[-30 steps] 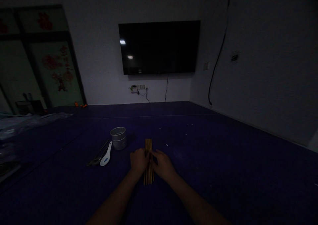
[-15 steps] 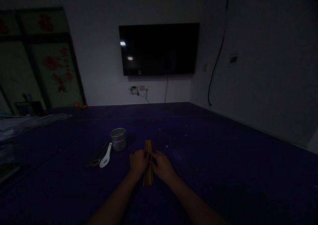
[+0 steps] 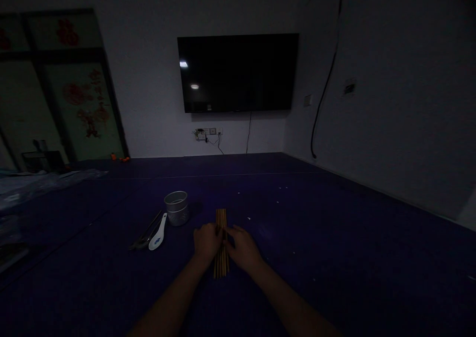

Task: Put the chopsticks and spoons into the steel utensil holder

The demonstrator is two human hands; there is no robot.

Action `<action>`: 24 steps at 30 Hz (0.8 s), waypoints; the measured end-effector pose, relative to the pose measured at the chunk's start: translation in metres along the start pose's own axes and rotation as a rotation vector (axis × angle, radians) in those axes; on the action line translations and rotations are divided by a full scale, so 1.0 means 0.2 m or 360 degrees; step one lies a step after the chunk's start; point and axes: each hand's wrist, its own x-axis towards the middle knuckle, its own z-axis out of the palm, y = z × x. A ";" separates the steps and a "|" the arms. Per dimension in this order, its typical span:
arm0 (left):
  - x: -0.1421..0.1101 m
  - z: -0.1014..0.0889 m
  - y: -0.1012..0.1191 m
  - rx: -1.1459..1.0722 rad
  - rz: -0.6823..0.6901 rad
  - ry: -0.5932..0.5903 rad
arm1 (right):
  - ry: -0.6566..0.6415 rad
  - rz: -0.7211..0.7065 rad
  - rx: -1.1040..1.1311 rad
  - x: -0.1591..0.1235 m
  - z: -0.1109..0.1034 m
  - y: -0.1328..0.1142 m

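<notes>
The bundle of sticks (image 3: 221,266) lay directly between my two hands, flat on the dark blue-purple surface (image 3: 238,302), its long axis running straight away from me. My left hand (image 3: 207,241) was the nearer of the two, its curled fingers and thumb set against the left side of the bundle at about mid-length. My right hand (image 3: 242,246) came in from the other side, thumb and fingertips at the right edge, the palm standing somewhat apart. The digits of both hands were drawn in toward each other over the sticks; whether either hand pinched them firmly or merely rested against them, I could not tell in the poor light. The far ends projected past my fingers and the near ends reached back between my wrists. The sticks appeared slender, straight and yellowish brown, packed side by side; the far ends were fairly level, the near ends slightly fanned and uneven. An exact count was not possible. A metal cup (image 3: 177,213) stood upright beyond my left hand, with a white spoon (image 3: 158,237) just beside it.
</notes>
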 end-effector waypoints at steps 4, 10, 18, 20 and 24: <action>0.00 -0.02 0.00 -0.0015 -0.0018 -0.0042 | 0.0008 -0.0004 0.0011 0.00 0.01 0.00; 0.01 -0.01 -0.03 -0.0046 -0.0042 -0.0010 | 0.0000 -0.0019 0.0010 0.01 0.02 -0.01; 0.01 -0.02 -0.03 -0.0009 -0.0073 -0.0049 | 0.0006 -0.0021 0.0008 0.02 0.04 0.00; 0.01 -0.02 -0.03 -0.0007 -0.0071 -0.0051 | 0.0004 -0.0020 0.0006 0.02 0.04 0.00; 0.01 -0.01 -0.04 0.0001 -0.0051 0.0003 | -0.0015 -0.0034 0.0017 0.02 0.04 0.00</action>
